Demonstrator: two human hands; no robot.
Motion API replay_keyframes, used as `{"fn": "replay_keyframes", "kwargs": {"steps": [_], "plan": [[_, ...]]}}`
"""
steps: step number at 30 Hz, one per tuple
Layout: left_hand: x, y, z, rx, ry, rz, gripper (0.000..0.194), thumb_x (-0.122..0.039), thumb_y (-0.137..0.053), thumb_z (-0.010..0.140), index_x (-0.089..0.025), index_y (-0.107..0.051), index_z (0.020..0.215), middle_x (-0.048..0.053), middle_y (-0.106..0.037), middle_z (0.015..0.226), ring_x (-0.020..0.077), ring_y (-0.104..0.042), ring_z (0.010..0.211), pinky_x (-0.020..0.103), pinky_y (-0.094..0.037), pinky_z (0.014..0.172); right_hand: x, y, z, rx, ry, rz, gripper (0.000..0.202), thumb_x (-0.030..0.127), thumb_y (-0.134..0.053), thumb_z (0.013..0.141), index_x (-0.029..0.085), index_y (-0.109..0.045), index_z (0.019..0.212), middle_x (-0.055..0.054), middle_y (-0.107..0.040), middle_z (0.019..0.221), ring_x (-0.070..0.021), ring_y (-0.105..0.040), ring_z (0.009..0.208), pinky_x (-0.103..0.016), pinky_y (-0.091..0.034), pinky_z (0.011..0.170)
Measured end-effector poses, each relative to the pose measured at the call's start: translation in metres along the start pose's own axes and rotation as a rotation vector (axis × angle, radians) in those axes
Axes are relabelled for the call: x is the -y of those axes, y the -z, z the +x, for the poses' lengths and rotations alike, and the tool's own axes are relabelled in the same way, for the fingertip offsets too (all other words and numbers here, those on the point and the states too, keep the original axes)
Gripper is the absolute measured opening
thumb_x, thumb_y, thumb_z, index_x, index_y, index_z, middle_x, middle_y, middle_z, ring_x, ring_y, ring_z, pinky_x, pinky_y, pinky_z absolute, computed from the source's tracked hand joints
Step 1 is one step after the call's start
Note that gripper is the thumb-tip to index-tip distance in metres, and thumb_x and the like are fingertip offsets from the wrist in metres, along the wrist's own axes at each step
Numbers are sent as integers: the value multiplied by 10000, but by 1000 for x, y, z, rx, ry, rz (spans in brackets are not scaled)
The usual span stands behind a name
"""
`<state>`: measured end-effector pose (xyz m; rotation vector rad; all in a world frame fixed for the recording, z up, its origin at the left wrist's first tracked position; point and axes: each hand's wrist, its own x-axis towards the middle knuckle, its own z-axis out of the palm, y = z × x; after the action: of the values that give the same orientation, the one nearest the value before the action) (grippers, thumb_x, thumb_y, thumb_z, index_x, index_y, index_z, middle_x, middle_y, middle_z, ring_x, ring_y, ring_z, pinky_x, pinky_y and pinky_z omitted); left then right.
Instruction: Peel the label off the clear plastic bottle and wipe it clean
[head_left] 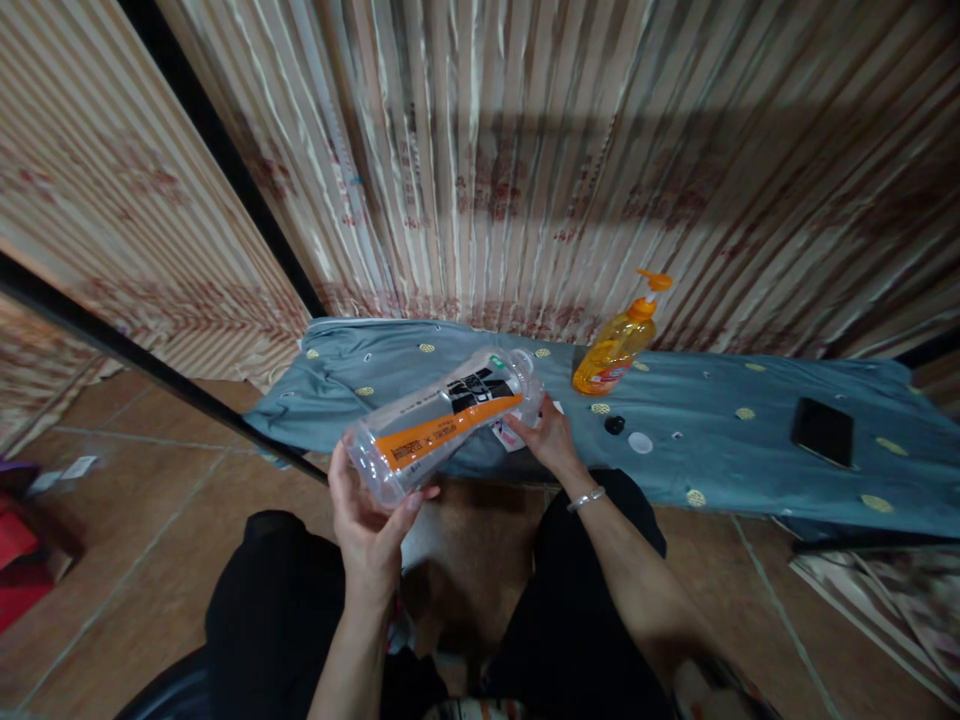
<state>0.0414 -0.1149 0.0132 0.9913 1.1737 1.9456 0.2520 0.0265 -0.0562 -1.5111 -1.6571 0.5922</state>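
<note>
A clear plastic bottle [442,425] with an orange and black label lies tilted between my two hands, its base at the lower left and its neck end at the upper right. My left hand [375,510] is wrapped round the base end. At the neck end, the fingers of my right hand [546,432] hold the bottle; part of them is hidden. Behind the neck end, a small printed packet [508,436] shows partly on the cloth. An orange pump bottle [613,350] stands to the right, with a small black cap [614,425] and a white disc [640,442] in front of it.
A blue-green patterned cloth [720,400] covers the narrow surface. On its right part lies a dark phone-like object [823,432]. Striped curtains [480,150] hang behind, and black poles [225,150] cross the left side. Red boxes [22,560] sit on the floor at far left.
</note>
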Motion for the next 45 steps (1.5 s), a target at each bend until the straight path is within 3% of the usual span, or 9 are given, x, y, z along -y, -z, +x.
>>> {"fn": "replay_keyframes", "kwargs": {"steps": [14,20,24,31,45], "plan": [[2,5,3,29,10,3,884,-271,-840,642,-345,-416,1414,114,-381,1496,328,-646,1058,362,-645,621,4,1,0,3,0,18,505,540,-659,726,201,-568,1088,-96,-715,962,-296,-678,901,-414,-534,793],[-4,-2,6,-44,20,14,957,-337,-861,585,-279,-409,1426,153,-334,1525,402,-581,1152,370,-640,588,5,2,1,10,-4,-9,520,524,-664,724,176,-566,1098,-117,-714,978,-305,-675,918,-418,-524,803],[-4,-3,7,-39,31,31,981,-358,-863,570,-299,-399,1432,135,-268,1570,437,-540,1206,371,-639,580,4,2,0,4,-3,-17,515,519,-664,727,173,-566,1097,-110,-718,972,-296,-678,916,-406,-523,801],[-4,1,6,-8,28,37,881,-294,-831,640,-338,-418,1416,96,-280,1575,397,-555,1203,400,-652,630,7,3,0,20,-41,-35,537,530,-670,723,160,-570,1099,-127,-714,994,-305,-680,927,-401,-523,795],[-8,0,6,-19,21,63,870,-281,-825,635,-339,-430,1407,94,-350,1531,389,-549,1204,403,-654,629,8,3,1,15,-22,-22,488,492,-676,730,193,-563,1099,-86,-717,946,-286,-683,904,-400,-527,785]]}}
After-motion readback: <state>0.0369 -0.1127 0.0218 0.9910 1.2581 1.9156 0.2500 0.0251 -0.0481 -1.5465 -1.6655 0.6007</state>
